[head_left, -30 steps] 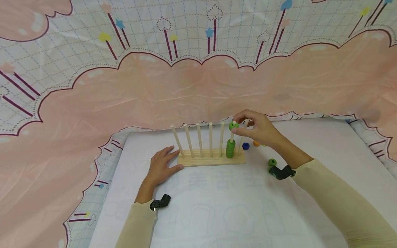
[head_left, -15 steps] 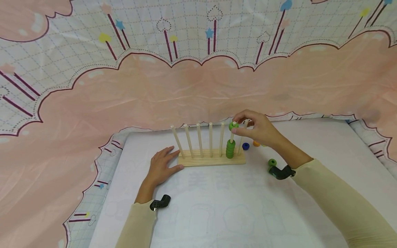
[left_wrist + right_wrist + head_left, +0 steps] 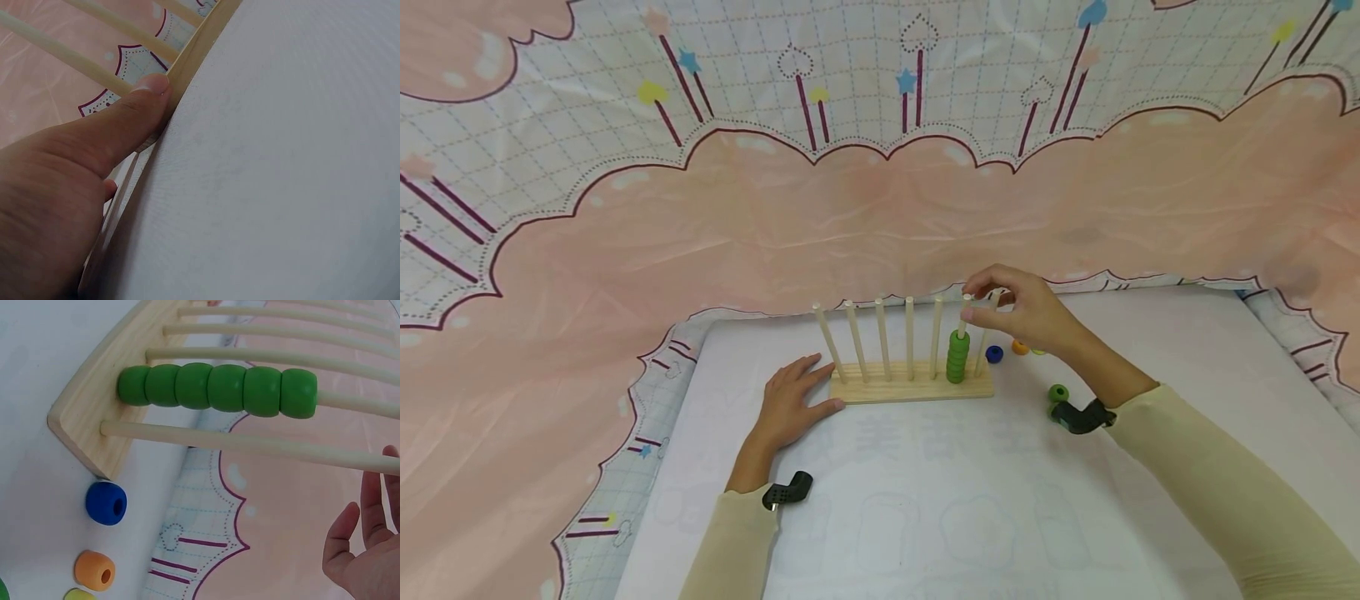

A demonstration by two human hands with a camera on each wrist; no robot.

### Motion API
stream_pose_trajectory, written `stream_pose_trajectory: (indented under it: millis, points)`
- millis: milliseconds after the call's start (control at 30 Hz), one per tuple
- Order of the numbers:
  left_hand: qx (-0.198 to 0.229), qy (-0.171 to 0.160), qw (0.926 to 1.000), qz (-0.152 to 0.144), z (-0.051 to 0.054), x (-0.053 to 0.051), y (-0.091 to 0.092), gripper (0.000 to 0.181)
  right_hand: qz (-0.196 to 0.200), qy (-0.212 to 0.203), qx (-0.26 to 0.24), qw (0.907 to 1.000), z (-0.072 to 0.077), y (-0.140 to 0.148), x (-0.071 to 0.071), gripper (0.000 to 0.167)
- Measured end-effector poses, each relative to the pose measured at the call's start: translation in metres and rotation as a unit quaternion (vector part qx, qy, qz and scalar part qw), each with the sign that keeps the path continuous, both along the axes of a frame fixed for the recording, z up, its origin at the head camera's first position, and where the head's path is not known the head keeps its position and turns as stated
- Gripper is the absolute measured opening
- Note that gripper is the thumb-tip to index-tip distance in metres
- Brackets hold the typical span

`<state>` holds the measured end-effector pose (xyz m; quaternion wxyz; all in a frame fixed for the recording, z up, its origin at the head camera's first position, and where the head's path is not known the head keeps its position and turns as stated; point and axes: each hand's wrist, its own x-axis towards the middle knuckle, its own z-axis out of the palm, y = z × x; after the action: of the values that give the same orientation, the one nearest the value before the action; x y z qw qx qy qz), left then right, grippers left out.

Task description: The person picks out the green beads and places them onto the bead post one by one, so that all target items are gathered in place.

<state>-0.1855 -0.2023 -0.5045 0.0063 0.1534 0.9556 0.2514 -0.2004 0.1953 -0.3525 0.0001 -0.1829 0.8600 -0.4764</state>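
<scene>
A wooden peg rack stands on the white table with a row of upright pegs. Several green beads are stacked on its second peg from the right; the right wrist view shows the stack from the side. My right hand is at the top of that peg, thumb and forefinger around the tip. No bead is between its fingers, which look loosely spread in the right wrist view. My left hand holds the rack's left end, the thumb lying along the front edge.
Right of the rack lie a blue bead, an orange bead and a partly hidden yellow bead. A loose green bead sits nearer, beside the right wrist camera. A patterned cloth hangs behind the table.
The green bead that my right hand held near the peg's top has dropped onto the stack below. Both hands stay in almost the same place.
</scene>
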Motion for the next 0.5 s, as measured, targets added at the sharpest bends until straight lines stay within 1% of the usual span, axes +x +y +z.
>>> stream_pose_trajectory:
  millis: [133, 367, 500]
  points:
    - [0.002, -0.001, 1.0000, 0.002, 0.000, 0.000, 0.000, 0.071, 0.004, -0.004, -0.001, 1.0000, -0.001, 0.003, -0.001, 0.026]
    - [0.004, -0.003, 1.0000, 0.002, 0.000, 0.001, 0.001, 0.071, 0.006, -0.019, 0.030, 0.9993, -0.002, 0.013, 0.000, 0.030]
    - [0.003, -0.004, 1.0000, 0.004, 0.001, 0.002, 0.001, 0.071, 0.014, -0.025, 0.051, 0.9983, -0.005, 0.022, 0.000, 0.031]
